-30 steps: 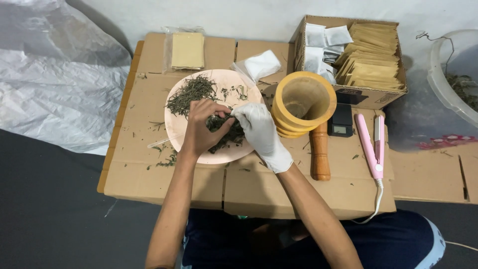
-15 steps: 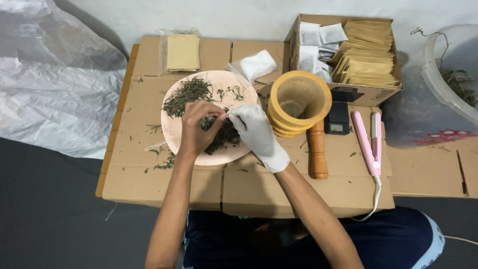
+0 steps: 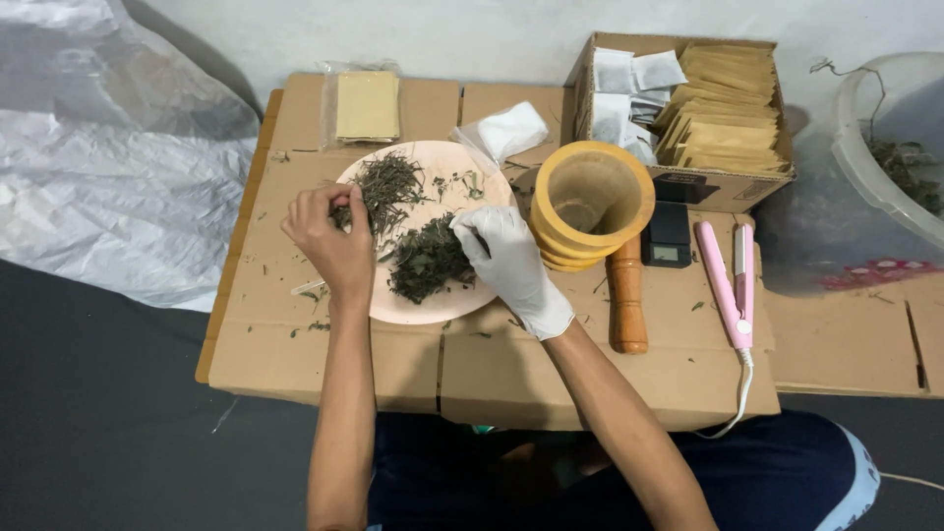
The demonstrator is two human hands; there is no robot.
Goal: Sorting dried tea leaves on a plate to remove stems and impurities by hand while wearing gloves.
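Cardboard worktop [image 3: 324, 359], pink plate [image 3: 418, 305] on it. Left hand [image 3: 329, 236] pinching dried leaves [image 3: 388, 187] at plate's left; gloved right hand [image 3: 506, 256] closed on darker leaf pile [image 3: 428, 258]. Risk: crumbs scattering off plate near wooden mortar [image 3: 590, 202] through loose pinch.

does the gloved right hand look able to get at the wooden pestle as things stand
Probably yes. The right hand rests on the herbs on the pink plate, and the pestle lies flat just to its right, below the mortar, with nothing lying between them.
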